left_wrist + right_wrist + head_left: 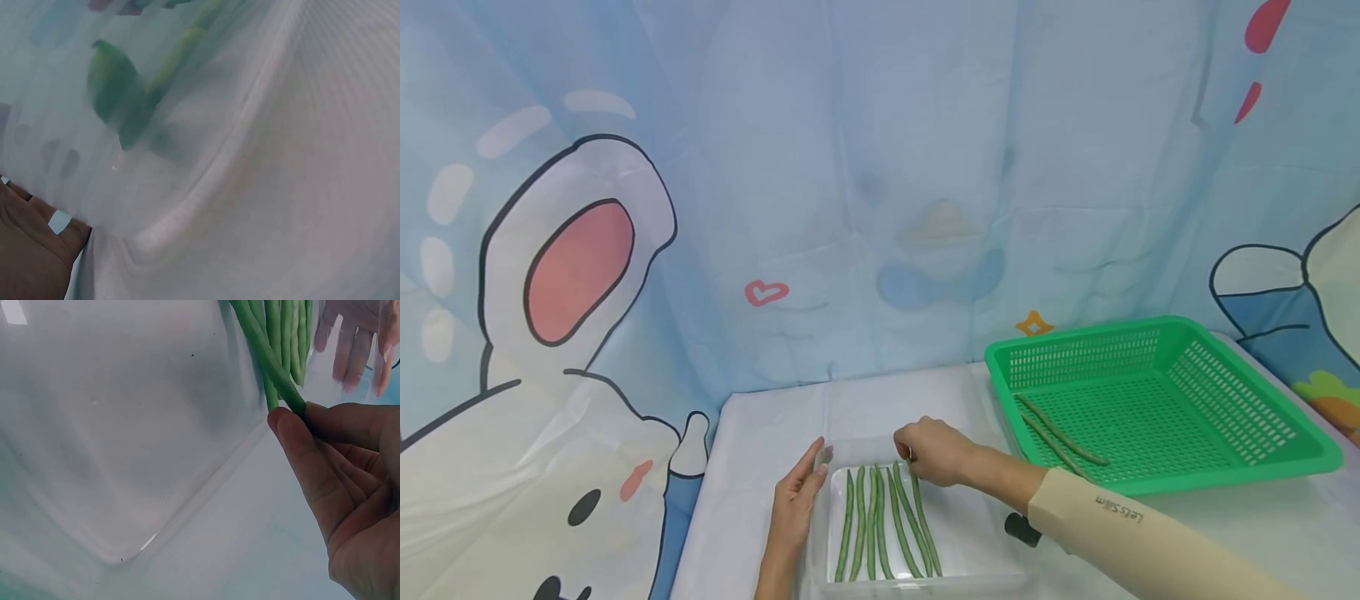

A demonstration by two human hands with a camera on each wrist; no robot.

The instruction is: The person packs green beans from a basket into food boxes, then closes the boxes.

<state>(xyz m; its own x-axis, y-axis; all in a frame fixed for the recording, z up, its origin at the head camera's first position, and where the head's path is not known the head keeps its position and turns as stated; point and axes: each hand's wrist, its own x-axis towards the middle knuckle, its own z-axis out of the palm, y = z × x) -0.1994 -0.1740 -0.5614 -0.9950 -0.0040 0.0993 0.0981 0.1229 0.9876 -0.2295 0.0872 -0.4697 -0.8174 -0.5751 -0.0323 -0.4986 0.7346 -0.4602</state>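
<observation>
In the head view, my right hand [934,450] is over the far side of a clear plastic container [977,542]. Its thumb and fingers pinch one end of a long green bean [267,353], whose other end extends towards the near side. Several more green beans [871,525] lie roughly side by side in the container's left half. My left hand [793,500] rests against the container's left wall with fingers extended; the right wrist view shows those fingers through the clear plastic. Only part of the left hand appears in the left wrist view, beside pale cloth.
A green perforated basket [1232,468] stands at the right, with a few green beans [1063,435] along its left side. White cloth [880,404] covers the table. Behind it hangs a printed blue curtain [925,167]. A small black device [1022,529] sits at my right wrist.
</observation>
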